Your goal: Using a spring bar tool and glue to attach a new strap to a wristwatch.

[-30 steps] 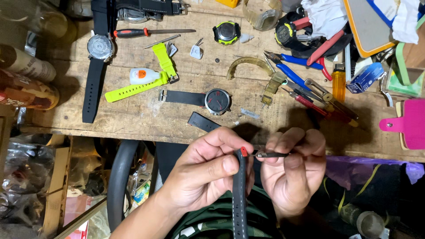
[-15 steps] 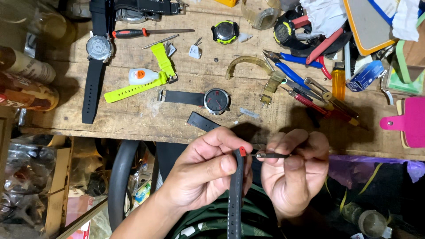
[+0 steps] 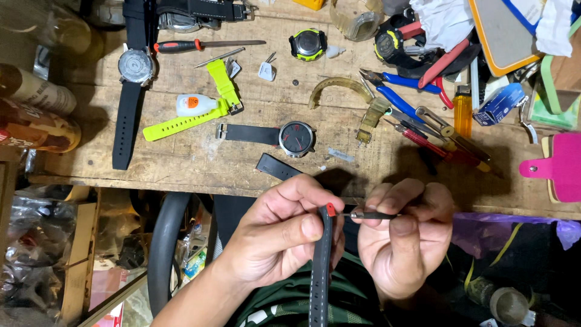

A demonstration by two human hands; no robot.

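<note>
Black strap [image 3: 321, 266], red-tipped, is pinched in the left hand [image 3: 284, 236] below the desk [image 3: 181, 163]; right hand [image 3: 402, 236] grips a thin tool [image 3: 370, 215] at its end.

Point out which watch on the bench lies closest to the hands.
The black watch with the red-marked dial, lying just above the left hand; the others sit farther back on the wooden bench.
</note>
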